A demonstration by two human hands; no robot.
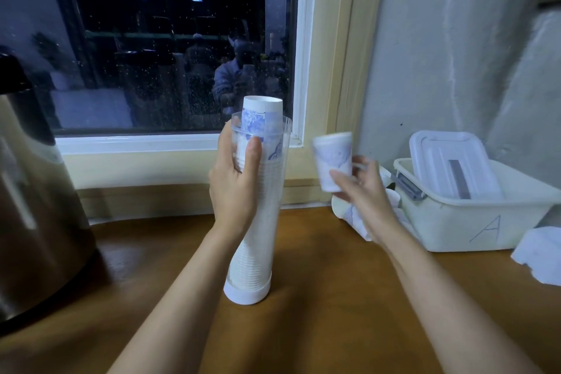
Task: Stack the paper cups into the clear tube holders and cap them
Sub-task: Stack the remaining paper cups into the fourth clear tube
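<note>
- Clutter sits at the right of the brown tabletop (pixel 334 297): a white plastic bin (pixel 455 222) marked "A", with a white lid (pixel 449 161) leaning inside it, and a crumpled white paper (pixel 537 255) just beside it at the edge of view.
- Loose cups (pixel 346 209) lie against the bin's left end, partly hidden behind the right hand (pixel 361 188).
- A large metal urn (pixel 36 206) fills the left edge, well apart from the tube; a dark window (pixel 170 39) runs behind.
- The clear tube holder (pixel 273 191) stands near the middle of the tabletop on its white cap (pixel 247 293), long axis upright with a slight lean, open end up.
- A stack of cups (pixel 262 106) fills it, the top one poking above the rim.
- The left hand (pixel 235 188) wraps the tube's upper part, thumb toward the camera.
- The right hand, between tube and bin, pinches one blurred paper cup (pixel 332 158) in its fingertips, wider end up, clear of the tube.
</note>
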